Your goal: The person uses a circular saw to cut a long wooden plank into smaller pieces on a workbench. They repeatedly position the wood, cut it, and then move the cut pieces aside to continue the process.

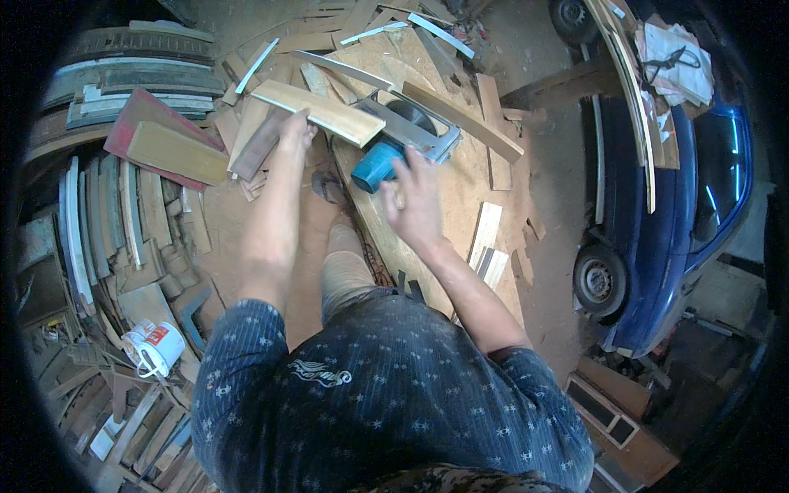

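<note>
My left hand (297, 129) grips a pale wooden board (329, 113) by its near edge. The board is held out at a slant, its right end close to the saw. Mounted at the worktable (456, 218) is a circular saw (376, 168) with a teal motor housing, a metal base plate and a dark round blade. Just to the right of that housing is my right hand (415, 197), somewhat blurred, with its fingers apart and nothing visible in them. Whether its fingertips touch the saw I cannot tell. A straight wooden strip (464, 122) lies along the saw's far side.
Stacked planks (136, 74) and offcuts fill the left side, with a white bucket (161, 348) among them. Short pale strips (486, 230) lie on the table's right part. A blue car (657, 222) stands at right, beneath long boards (629, 90). Scraps litter the far floor.
</note>
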`<state>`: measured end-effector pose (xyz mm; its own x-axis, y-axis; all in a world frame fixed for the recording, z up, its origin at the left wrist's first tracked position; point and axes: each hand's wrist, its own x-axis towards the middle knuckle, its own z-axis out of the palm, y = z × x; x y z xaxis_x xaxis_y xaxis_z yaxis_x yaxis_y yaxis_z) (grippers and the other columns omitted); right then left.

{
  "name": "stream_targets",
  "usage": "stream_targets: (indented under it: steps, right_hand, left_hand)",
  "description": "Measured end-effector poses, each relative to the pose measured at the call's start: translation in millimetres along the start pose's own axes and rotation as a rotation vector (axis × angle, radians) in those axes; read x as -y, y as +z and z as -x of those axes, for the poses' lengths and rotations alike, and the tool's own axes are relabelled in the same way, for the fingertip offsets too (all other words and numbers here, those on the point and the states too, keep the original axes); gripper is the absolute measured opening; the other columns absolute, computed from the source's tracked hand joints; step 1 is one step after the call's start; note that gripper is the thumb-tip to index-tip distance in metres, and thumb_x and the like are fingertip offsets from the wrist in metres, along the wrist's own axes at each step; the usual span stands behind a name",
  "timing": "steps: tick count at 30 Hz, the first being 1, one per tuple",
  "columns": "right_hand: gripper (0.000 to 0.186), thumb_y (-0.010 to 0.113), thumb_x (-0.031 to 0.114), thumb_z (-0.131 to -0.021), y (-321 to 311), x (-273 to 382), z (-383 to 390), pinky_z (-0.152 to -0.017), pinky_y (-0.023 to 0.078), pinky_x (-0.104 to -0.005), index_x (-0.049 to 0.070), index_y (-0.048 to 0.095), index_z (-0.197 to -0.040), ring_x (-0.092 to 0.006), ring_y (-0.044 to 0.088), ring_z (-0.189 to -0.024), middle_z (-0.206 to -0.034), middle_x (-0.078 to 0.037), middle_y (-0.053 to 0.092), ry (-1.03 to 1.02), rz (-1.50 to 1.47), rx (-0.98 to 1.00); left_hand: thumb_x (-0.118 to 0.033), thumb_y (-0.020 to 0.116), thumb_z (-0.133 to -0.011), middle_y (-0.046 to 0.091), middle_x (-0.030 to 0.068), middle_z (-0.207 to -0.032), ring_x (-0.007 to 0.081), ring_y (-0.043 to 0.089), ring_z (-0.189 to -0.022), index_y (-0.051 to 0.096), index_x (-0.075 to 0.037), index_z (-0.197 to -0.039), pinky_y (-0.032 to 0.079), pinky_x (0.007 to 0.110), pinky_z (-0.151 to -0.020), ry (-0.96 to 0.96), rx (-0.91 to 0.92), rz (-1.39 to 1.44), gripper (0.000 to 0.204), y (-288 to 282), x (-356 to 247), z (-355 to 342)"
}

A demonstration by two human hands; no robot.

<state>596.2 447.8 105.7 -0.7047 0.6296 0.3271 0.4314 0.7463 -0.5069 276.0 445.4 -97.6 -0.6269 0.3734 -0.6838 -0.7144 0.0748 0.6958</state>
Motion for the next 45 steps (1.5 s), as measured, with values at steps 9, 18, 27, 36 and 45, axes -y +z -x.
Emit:
stream_targets:
  steps: [9, 18, 27, 36, 45]
  right_hand:
    - [0.041, 0.071, 0.032, -0.095, -71.6, -26.9, 105.9, -0.094, 0.05, -0.033, -0.004, 0.066, -0.116, -0.0177, 0.065, -0.1, -0.111, -0.011, 0.07, 0.788, -0.949, 0.23]
    - [0.041, 0.08, 0.033, -0.087, -131.2, -80.8, 241.0, -0.084, 0.051, -0.0293, 0.0, 0.072, -0.11, -0.013, 0.064, -0.093, -0.099, -0.005, 0.073, 0.901, -0.906, 0.331]
    - [0.044, 0.06, 0.038, -0.102, -87.3, -68.5, 341.9, -0.068, 0.049, -0.0317, -0.004, 0.07, -0.098, -0.0143, 0.06, -0.072, -0.077, -0.011, 0.069, 1.138, -0.427, -0.387]
    - [0.041, 0.058, 0.039, -0.097, -2.4, -150.5, 397.4, -0.09, 0.046, -0.0539, 0.0, 0.069, -0.103, -0.0454, 0.06, -0.107, -0.112, -0.029, 0.064, 1.332, -0.25, -0.25]
    - [0.112, 0.087, 0.046, -0.066, -59.7, -120.9, 479.8, -0.113, 0.033, -0.0517, 0.007, 0.03, -0.154, -0.0448, 0.041, -0.133, -0.139, -0.03, 0.045, 1.395, 0.138, 0.093]
  left_hand:
    - [-0.016, 0.063, -0.099, 0.065, 0.009, -0.112, 0.0213, 0.066, -0.097, 0.051, -0.003, -0.126, 0.055, 0.038, -0.081, 0.037, 0.308, -0.063, 0.032, -16.2, 40.5, 269.1]
    - [-0.016, 0.064, -0.099, 0.058, 0.0091, -0.124, 0.019, 0.059, -0.112, 0.043, -0.006, -0.131, 0.055, 0.038, -0.091, 0.062, 0.729, -0.314, 0.039, 22.3, 113.7, 388.3]
    - [-0.022, 0.061, -0.1, 0.06, 0.0172, -0.134, 0.0236, 0.065, -0.11, 0.039, 0.001, -0.148, 0.054, 0.037, -0.092, -0.057, 0.995, -0.821, 0.057, 59.8, 187.0, 408.8]
    - [-0.026, 0.058, -0.103, 0.06, 0.0197, -0.133, 0.0255, 0.065, -0.11, 0.046, 0.003, -0.144, 0.055, 0.034, -0.09, -0.164, 0.883, -1.101, 0.051, 18.9, 190.8, 401.0]
    - [-0.026, 0.062, -0.101, 0.066, 0.0136, -0.124, 0.0194, 0.066, -0.092, 0.051, -0.001, -0.14, 0.055, 0.032, -0.08, -0.226, 0.677, -1.082, 0.047, -10.5, 190.1, 372.3]
